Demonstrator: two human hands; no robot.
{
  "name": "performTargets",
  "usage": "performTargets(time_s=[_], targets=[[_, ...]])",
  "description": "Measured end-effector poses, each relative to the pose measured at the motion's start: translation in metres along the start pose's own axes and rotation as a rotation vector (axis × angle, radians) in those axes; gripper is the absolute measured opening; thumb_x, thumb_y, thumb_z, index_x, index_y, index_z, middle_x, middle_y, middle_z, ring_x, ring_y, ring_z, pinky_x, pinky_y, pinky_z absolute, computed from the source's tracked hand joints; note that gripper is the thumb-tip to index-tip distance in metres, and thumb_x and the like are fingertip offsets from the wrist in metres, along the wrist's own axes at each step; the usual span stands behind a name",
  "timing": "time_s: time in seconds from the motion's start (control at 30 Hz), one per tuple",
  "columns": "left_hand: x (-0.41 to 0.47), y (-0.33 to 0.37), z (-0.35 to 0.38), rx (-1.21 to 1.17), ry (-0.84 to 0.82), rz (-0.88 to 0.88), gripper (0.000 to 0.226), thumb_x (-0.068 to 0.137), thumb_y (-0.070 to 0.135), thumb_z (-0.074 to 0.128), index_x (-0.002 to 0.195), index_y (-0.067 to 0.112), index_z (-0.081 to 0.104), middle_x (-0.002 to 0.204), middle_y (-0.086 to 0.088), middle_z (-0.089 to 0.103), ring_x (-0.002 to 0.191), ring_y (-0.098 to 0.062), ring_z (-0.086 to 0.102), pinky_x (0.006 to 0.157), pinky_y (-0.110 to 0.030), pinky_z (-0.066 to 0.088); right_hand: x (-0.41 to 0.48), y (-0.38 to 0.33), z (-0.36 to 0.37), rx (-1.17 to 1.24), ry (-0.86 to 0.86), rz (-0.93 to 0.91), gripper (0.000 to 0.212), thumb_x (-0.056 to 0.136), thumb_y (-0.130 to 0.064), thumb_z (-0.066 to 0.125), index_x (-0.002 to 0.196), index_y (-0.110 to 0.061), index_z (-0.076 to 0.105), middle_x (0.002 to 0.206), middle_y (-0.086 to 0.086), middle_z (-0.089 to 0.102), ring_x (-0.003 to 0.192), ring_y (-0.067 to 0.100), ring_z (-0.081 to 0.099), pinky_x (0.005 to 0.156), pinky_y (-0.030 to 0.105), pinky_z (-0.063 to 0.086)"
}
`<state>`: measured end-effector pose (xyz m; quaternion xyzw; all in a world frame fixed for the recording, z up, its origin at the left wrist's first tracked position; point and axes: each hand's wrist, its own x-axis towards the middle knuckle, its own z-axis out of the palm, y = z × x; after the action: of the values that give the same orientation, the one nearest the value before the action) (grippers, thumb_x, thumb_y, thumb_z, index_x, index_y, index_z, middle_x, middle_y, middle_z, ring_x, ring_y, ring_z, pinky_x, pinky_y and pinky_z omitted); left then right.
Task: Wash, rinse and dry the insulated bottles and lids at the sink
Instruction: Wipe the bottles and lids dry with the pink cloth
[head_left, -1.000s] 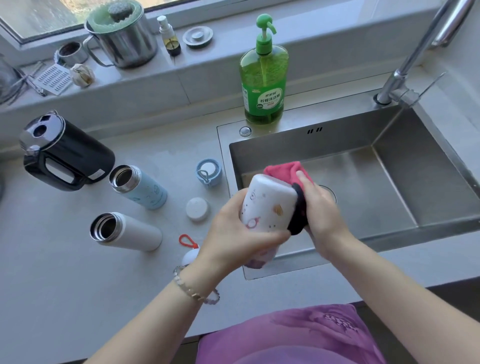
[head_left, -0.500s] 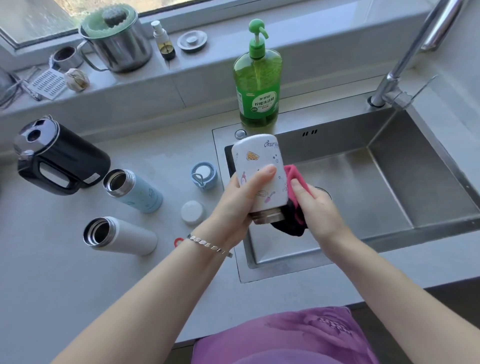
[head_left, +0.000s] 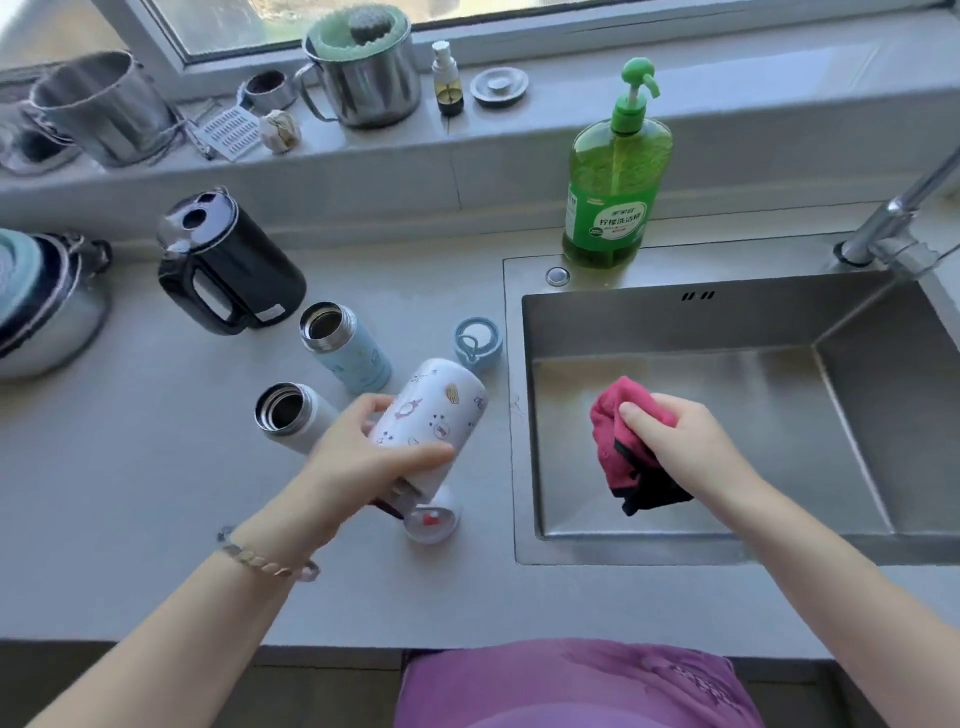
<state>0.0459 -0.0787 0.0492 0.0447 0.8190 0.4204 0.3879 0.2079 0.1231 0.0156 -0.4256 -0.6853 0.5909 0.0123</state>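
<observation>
the left hand (head_left: 358, 460) is curled around the patterned white bottle (head_left: 439, 410), thumb across its side and fingers behind. the bottle is tilted over the tabletop (head_left: 130, 493) near the middle of the frame, just left of the sink (head_left: 675, 322), its closed base toward the upper right and its mouth end down in the palm. the right hand (head_left: 685, 447) clutches a bunched pink cloth (head_left: 621, 431) with dark edging above the sink basin, right of centre.

left of the held bottle are a light blue bottle (head_left: 350, 351) and a plain white bottle (head_left: 291, 415), both with open mouths. a blue lid (head_left: 478, 343) lies beside the sink's left rim, and a white lid (head_left: 434, 519) with a red mark lies just below the held bottle. a green soap dispenser (head_left: 615, 197) stands behind the sink, and a black kettle (head_left: 228, 265) stands in the upper left.
</observation>
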Motion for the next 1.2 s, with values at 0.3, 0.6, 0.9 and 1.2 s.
performTargets(time_s=[0.3, 0.6, 0.9, 1.2], targets=[[-0.047, -0.08, -0.068, 0.533, 0.484, 0.175, 0.063, 0.056, 0.033, 0.086, 0.108, 0.028, 0.05, 0.106, 0.012, 0.04, 0.086, -0.017, 0.056, 0.076, -0.033, 0.047, -0.011, -0.012, 0.036, -0.035, -0.115, 0.014, 0.019, 0.093, -0.012, 0.048, 0.084, -0.01, 0.065, 0.068, 0.018, 0.062, 0.052, 0.033, 0.059, 0.056, 0.06, 0.054], [0.005, -0.142, -0.069, 0.627, 0.617, 0.162, 0.071, 0.065, 0.041, 0.078, 0.127, 0.026, 0.049, 0.126, 0.007, 0.052, 0.114, -0.021, 0.046, 0.084, -0.035, 0.043, -0.018, -0.016, 0.055, -0.054, -0.107, 0.013, 0.017, 0.093, -0.007, 0.046, 0.085, -0.002, 0.061, 0.068, 0.016, 0.059, 0.05, 0.03, 0.055, 0.054, 0.054, 0.054], [0.033, -0.161, -0.057, 0.684, 0.6, 0.144, 0.074, 0.068, 0.035, 0.079, 0.134, 0.022, 0.046, 0.128, -0.006, 0.046, 0.114, -0.03, 0.046, 0.084, -0.042, 0.044, -0.013, -0.006, 0.055, -0.077, -0.079, 0.023, 0.017, 0.089, -0.009, 0.046, 0.082, -0.004, 0.061, 0.06, 0.009, 0.058, 0.048, 0.028, 0.054, 0.054, 0.06, 0.053], [0.024, -0.135, 0.005, 0.786, 0.561, 0.638, 0.062, 0.074, 0.039, 0.07, 0.126, 0.015, 0.046, 0.122, -0.009, 0.048, 0.105, -0.031, 0.051, 0.088, -0.037, 0.043, -0.016, 0.008, 0.05, -0.018, -0.04, -0.002, 0.019, 0.092, -0.003, 0.047, 0.077, -0.005, 0.06, 0.064, 0.005, 0.057, 0.052, 0.024, 0.051, 0.058, 0.049, 0.052]])
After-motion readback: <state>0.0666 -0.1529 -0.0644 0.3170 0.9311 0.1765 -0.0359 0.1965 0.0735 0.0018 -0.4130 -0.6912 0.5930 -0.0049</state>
